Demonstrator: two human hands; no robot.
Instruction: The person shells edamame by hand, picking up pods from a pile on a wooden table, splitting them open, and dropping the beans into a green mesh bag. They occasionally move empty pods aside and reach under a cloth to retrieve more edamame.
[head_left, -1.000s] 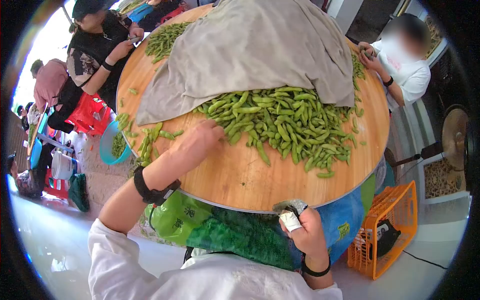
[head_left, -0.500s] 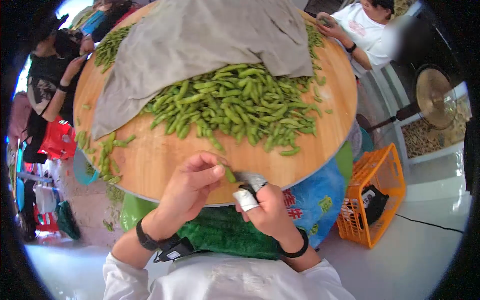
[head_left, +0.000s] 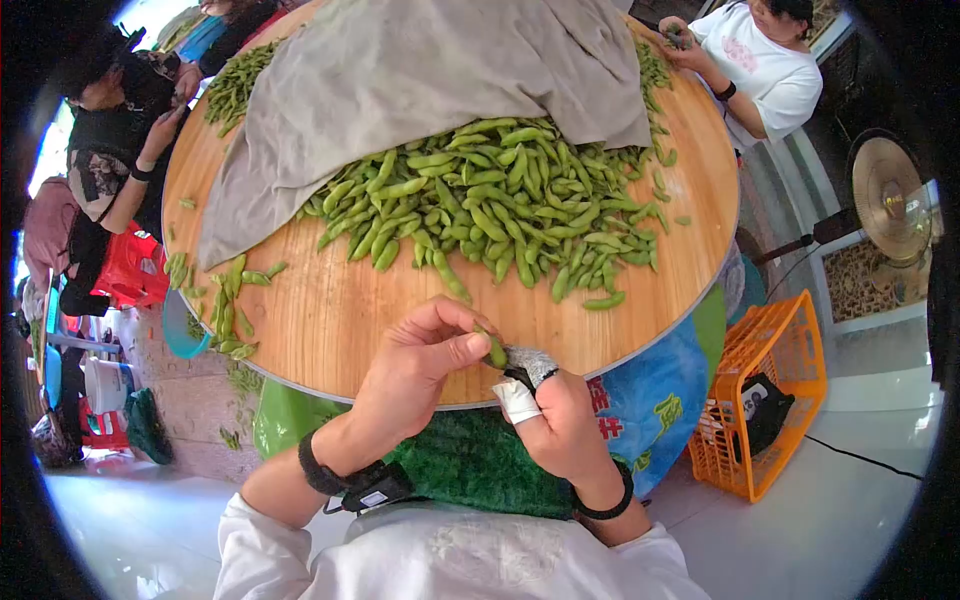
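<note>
My left hand [head_left: 420, 365] pinches one green edamame pod [head_left: 497, 353] between thumb and fingers, above the near edge of the round wooden table [head_left: 320, 330]. Right beside it, my right hand [head_left: 568, 425] is closed, its fingertips close to the pod's lower end. White tape [head_left: 517, 402] wraps the right thumb and a grey covering [head_left: 534, 364] is on a finger. Something dark shows between the right thumb and finger; I cannot make out what it is. Beyond my hands lies a big pile of edamame pods [head_left: 490, 205], partly under a grey cloth [head_left: 420, 80].
A few loose pods [head_left: 230, 300] lie at the table's left edge. An orange crate [head_left: 760, 400] with a black item stands on the floor at right, near a fan [head_left: 890, 200]. Co-workers sit at left [head_left: 115, 150] and at far right [head_left: 765, 75], handling things.
The view has shifted a little, so the table appears further right. My left hand still pinches the pod, its fingers and the right fingertips now closer together.
</note>
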